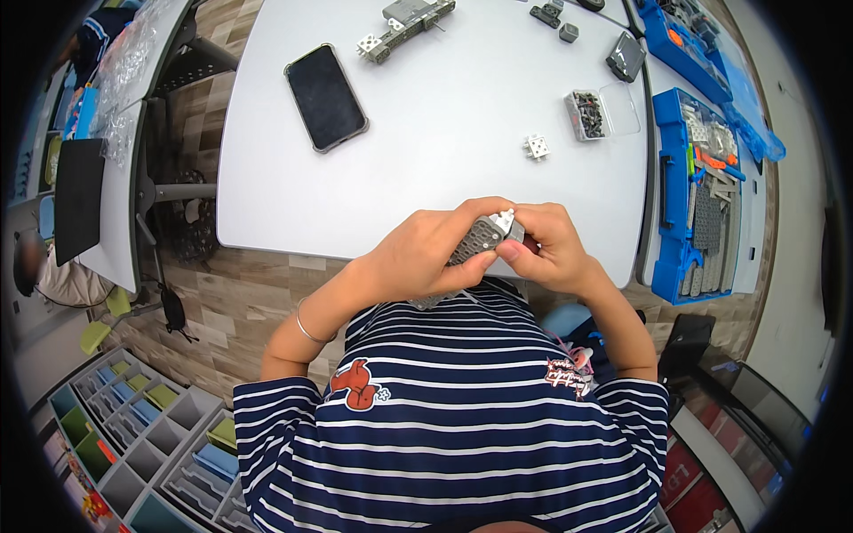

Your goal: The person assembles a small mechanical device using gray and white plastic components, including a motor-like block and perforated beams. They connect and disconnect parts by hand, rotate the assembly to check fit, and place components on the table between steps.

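Note:
Both hands meet at the near edge of the white table (444, 133), in front of my striped shirt. My left hand (426, 253) grips a grey perforated building plate (475, 242) from below and the side. My right hand (551, 249) pinches a small white and grey connector piece (508, 222) at the plate's upper right end, touching the plate. Part of the plate is hidden under my fingers.
On the table lie a black phone (325, 96), a grey built assembly (404, 27), a small white block (536, 147), and a small clear box of dark parts (588, 114). A blue parts tray (697, 191) stands at the right. Coloured storage bins (151, 426) sit lower left.

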Demonstrator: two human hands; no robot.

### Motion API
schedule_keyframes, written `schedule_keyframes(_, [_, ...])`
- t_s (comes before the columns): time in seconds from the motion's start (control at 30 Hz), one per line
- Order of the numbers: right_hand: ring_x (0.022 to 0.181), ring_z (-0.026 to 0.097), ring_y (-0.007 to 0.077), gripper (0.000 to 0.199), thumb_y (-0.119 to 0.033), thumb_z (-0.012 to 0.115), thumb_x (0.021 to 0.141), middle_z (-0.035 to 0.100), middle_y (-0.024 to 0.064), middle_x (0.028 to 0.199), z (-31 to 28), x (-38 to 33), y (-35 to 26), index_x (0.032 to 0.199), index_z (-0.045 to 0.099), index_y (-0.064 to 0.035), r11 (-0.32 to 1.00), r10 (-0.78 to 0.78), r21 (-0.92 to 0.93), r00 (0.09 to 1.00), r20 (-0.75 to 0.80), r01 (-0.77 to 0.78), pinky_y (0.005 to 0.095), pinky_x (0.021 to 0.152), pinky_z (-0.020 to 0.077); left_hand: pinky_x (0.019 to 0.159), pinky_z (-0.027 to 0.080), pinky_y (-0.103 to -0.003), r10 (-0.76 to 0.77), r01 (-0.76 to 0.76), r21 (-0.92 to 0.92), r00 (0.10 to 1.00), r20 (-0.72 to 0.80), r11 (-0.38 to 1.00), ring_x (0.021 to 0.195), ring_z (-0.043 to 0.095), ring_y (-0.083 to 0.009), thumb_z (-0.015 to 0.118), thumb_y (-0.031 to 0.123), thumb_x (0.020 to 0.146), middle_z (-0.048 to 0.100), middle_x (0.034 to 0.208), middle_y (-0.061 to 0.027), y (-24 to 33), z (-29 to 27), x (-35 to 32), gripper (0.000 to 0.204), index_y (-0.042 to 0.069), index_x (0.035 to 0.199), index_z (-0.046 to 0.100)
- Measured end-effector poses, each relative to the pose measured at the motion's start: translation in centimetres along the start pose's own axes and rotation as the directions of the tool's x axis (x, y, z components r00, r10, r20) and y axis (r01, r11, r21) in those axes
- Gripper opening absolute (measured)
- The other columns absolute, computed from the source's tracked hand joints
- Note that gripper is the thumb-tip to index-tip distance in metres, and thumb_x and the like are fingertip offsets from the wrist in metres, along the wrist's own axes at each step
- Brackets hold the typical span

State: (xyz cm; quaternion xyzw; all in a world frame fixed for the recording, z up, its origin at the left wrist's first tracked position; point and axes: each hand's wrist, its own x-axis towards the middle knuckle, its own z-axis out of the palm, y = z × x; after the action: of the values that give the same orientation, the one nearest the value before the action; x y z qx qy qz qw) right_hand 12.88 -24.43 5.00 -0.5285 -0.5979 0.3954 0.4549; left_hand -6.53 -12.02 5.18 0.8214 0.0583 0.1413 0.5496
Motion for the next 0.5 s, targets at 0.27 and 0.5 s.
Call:
schedule_keyframes(0.27, [0.05,0.048,0.0083,0.02,-0.016,0.069,0.091,0.057,0.0031,0.062,1.5,-1.0,2.6,0.078,0.067,-0.0003,0.994,0.017,0.107,0.995,-0.098,-0.006,0.0269,0.046,0.0357,0.07,0.055,-0.032,-0.081,0.093,-0.097,0.99,0.114,0.991,0.077,0.073,-0.0224,0.063,0.015,0.092,0.072,0.095,-0.0167,-1.7,-0.1,0.7,0.053,0.001,0.141,0.05])
schedule_keyframes(0.5, [0.05,0.052,0.0086,0.019,-0.017,0.069,0.091,0.064,0.0047,0.063,1.5,-0.9,3.8,0.079,0.07,-0.0009,0.995,-0.048,0.08,0.991,-0.127,0.059,0.0265,0.046,0.0394,0.072,0.054,-0.03,-0.044,0.065,-0.112,0.983,0.179,0.992,0.078,0.071,-0.0181,0.065,0.016,0.093,0.072,0.091,-0.0113,-2.3,-1.0,1.8,0.051,0.001,0.14,0.052])
